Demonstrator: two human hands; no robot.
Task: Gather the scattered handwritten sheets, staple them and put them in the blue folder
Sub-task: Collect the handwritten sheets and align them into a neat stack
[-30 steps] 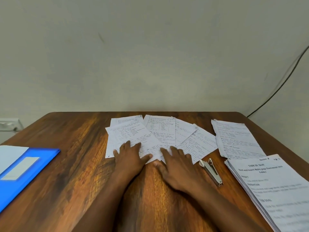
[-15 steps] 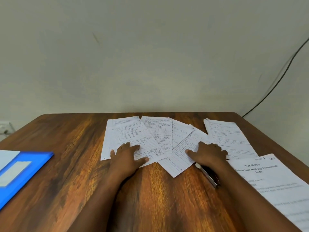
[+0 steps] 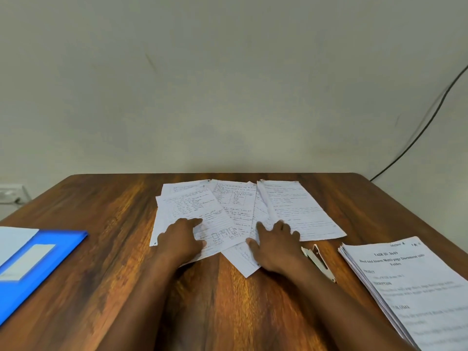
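Several handwritten sheets (image 3: 235, 209) lie fanned and overlapping in the middle of the wooden table (image 3: 106, 224). My left hand (image 3: 183, 240) rests flat on the leftmost sheets, fingers spread. My right hand (image 3: 274, 245) presses flat on the middle sheets, touching the rightmost sheet (image 3: 301, 211), which overlaps the fan. A small metal stapler (image 3: 319, 262) lies on the table just right of my right wrist. The blue folder (image 3: 38, 262) lies shut at the left edge, with a white label on its cover.
A thick stack of printed pages (image 3: 415, 290) sits at the right front corner. A white sheet (image 3: 12, 239) lies beside the folder. A black cable (image 3: 417, 133) runs down the wall at the right. A wall socket (image 3: 10, 196) is at far left.
My right hand slid from the right back toward the middle, dragging the rightmost sheet over the fan. The stapler, hidden under my wrist before, is now uncovered. My left hand stayed put.
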